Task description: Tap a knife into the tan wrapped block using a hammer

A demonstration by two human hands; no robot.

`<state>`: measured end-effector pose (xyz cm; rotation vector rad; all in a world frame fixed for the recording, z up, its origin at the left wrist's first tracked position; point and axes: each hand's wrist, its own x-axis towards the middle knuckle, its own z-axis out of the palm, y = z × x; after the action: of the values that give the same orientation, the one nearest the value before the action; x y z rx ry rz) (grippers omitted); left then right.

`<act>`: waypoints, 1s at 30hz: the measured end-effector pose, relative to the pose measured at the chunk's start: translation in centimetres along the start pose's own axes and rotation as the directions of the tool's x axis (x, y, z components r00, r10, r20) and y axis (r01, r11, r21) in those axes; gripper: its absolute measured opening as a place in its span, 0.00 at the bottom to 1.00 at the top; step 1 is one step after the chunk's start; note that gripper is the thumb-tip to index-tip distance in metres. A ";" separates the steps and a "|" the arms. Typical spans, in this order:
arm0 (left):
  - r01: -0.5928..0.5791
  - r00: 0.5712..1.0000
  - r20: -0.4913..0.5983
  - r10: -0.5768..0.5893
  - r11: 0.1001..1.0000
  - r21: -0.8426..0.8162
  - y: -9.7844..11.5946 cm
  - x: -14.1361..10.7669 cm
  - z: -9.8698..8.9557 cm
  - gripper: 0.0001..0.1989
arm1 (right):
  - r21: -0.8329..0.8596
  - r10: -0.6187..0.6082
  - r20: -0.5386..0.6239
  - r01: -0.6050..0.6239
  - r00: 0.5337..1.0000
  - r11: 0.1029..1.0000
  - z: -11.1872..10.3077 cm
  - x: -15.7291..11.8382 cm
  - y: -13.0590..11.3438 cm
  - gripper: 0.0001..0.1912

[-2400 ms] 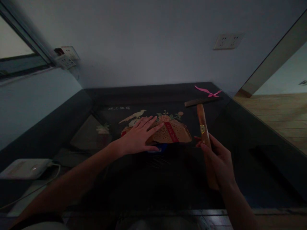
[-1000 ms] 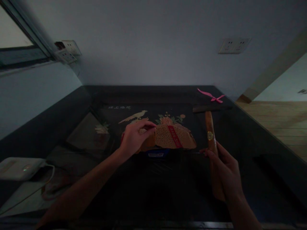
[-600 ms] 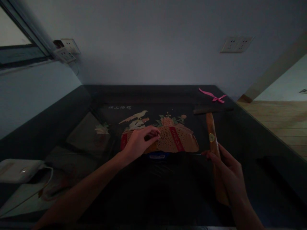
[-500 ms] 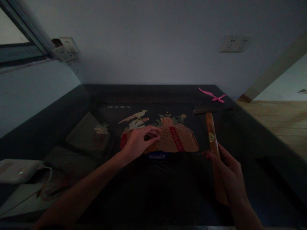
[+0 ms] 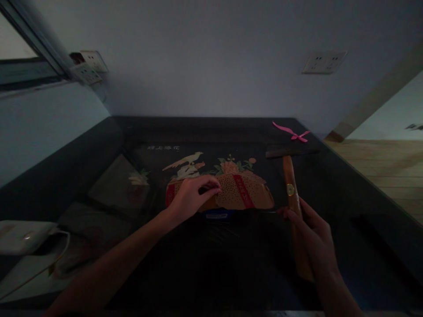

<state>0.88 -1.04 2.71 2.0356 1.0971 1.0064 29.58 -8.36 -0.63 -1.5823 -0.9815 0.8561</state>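
Observation:
Two tan, dotted, insole-like pieces [image 5: 229, 193] with red bands lie crosswise at the middle of the dark table. Over them is my left hand [image 5: 196, 191], thumb and fingertips pinched together; anything between them is too small to make out. My right hand [image 5: 315, 231] is wrapped round the wooden handle of a hammer [image 5: 289, 176], whose dark head points toward the wall. By its fingertips a thin, pale line shows, too faint to identify. A blue item [image 5: 216, 215] sits partly under the near edge of the tan pieces, with several thin needle-like slivers [image 5: 220, 233] nearer me.
A pink ribbon bow [image 5: 297, 135] lies at the table's back right. At left are a white device [image 5: 26, 237] with a cable and a flat sheet [image 5: 112, 185]. A dark flat object [image 5: 383, 246] rests at right. The wall carries sockets [image 5: 324, 62].
The view has shifted very slightly. Both hands keep the same pose, and the hammer stays in my right hand.

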 end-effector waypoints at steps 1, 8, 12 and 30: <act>0.003 1.000 0.003 -0.003 1.000 -0.005 0.0 0.0 0.0 0.02 | -0.002 -0.001 0.003 0.001 1.000 1.000 0.0 0.0 0.0 0.37; 0.008 1.000 0.007 -0.008 1.000 -0.014 0.2 0.0 -0.1 0.02 | -0.009 0.005 0.010 -0.004 1.000 1.000 -0.1 -0.2 0.0 0.37; -0.001 1.000 0.005 0.001 1.000 -0.019 0.2 0.0 0.0 0.02 | 0.003 0.004 0.010 -0.004 1.000 1.000 -0.1 -0.2 0.0 0.37; 0.026 1.000 -0.003 -0.026 0.998 -0.058 0.5 0.0 -0.2 0.03 | 0.087 0.044 0.052 -0.048 0.998 0.995 0.2 -0.7 -0.4 0.39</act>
<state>0.88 -1.24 3.22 1.9693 1.0811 1.0178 29.03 -8.86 -0.28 -1.5196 -0.9326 0.9624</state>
